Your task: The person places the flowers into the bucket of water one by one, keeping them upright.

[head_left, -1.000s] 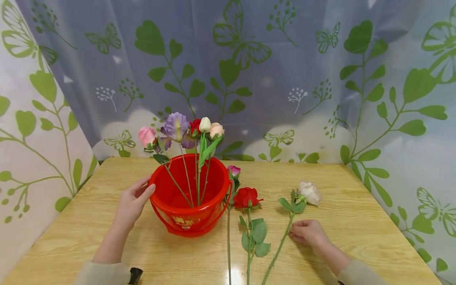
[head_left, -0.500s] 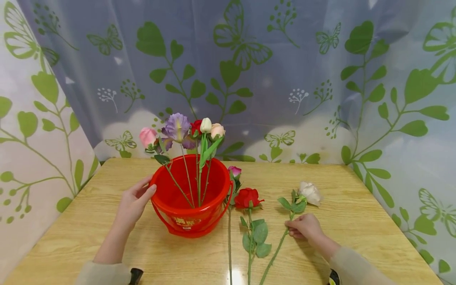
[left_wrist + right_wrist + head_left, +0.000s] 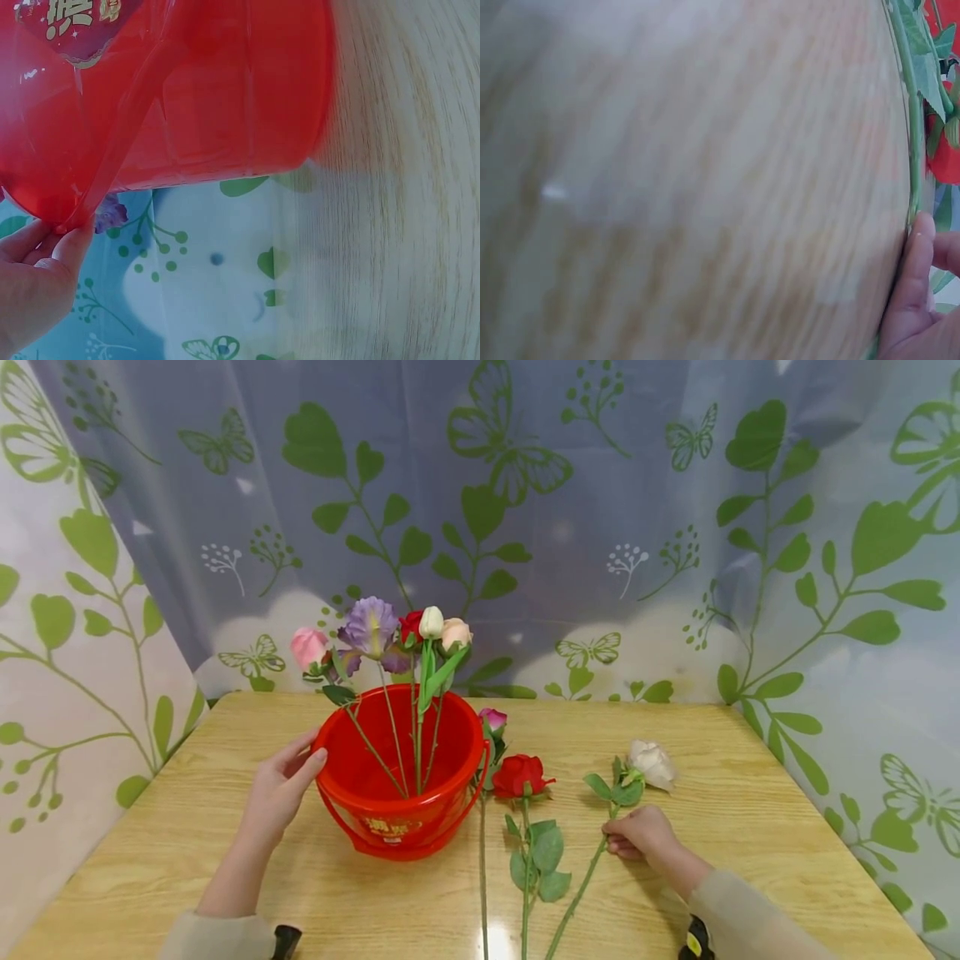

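- Pale sleeves (image 3: 217, 935) enter from the near edge, a black device (image 3: 285, 941) showing at the left wrist.
- A right hand (image 3: 648, 839), fingers bent, pinches the green stem of a white rose (image 3: 651, 765) at its fingertips; the flower lies on the table, bloom pointing away from the person.
- Just beside it, a red rose (image 3: 520, 775) lies with its leaves spread across the wood.
- A left hand (image 3: 281, 789) grips the rim of a red bucket (image 3: 442, 812), thumb and fingers closed on the edge near the handle joint.
- The bucket stands upright left of the loose flowers, gold lettering on its front.
- Inside lean a pink bud (image 3: 308, 647), a purple iris (image 3: 370, 625), a white tulip (image 3: 431, 622), a peach rose (image 3: 456, 634) and a partly hidden red bloom (image 3: 410, 627).
- A magenta flower (image 3: 492, 718) lies close along the bucket's right side.
- Beyond the wooden table (image 3: 772, 852) hangs a curtain (image 3: 585, 552) of butterflies and leaves.
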{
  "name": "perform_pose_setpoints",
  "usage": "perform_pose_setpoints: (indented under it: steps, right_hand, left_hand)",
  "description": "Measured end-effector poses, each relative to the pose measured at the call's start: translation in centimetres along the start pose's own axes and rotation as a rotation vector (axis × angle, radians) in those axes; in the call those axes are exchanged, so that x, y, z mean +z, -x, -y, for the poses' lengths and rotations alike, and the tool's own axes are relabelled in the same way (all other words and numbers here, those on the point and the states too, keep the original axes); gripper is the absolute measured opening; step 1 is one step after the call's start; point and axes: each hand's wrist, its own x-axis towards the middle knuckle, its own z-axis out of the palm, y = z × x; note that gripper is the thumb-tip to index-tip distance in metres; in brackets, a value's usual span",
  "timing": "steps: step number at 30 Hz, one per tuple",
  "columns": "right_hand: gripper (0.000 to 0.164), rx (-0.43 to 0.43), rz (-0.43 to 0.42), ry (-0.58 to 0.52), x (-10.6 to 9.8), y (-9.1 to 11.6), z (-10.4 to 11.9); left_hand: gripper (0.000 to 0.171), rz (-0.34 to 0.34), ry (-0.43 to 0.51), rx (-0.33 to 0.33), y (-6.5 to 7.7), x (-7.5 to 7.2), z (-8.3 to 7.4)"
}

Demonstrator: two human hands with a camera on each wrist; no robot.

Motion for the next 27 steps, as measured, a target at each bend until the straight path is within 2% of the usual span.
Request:
perform_pose_setpoints:
  steps: [16, 23, 27]
  right_hand:
    - [0.019, -0.003, -0.024, -0.058, 0.2, 0.4, -0.1]
    - [0.021, -0.042, -0.023, -0.098, 0.0, 0.9, 0.1]
    - [0.022, -0.067, -0.018, -0.161, -0.1, 1.3, 0.6]
  left_hand:
    - [0.046, -0.002, -0.032, 0.005, 0.1, 0.1, -0.5]
    - [0.046, -0.002, -0.023, 0.007, 0.2, 0.0, -0.4]
    - [0.045, -0.005, -0.016, 0.018, 0.2, 0.1, -0.3]
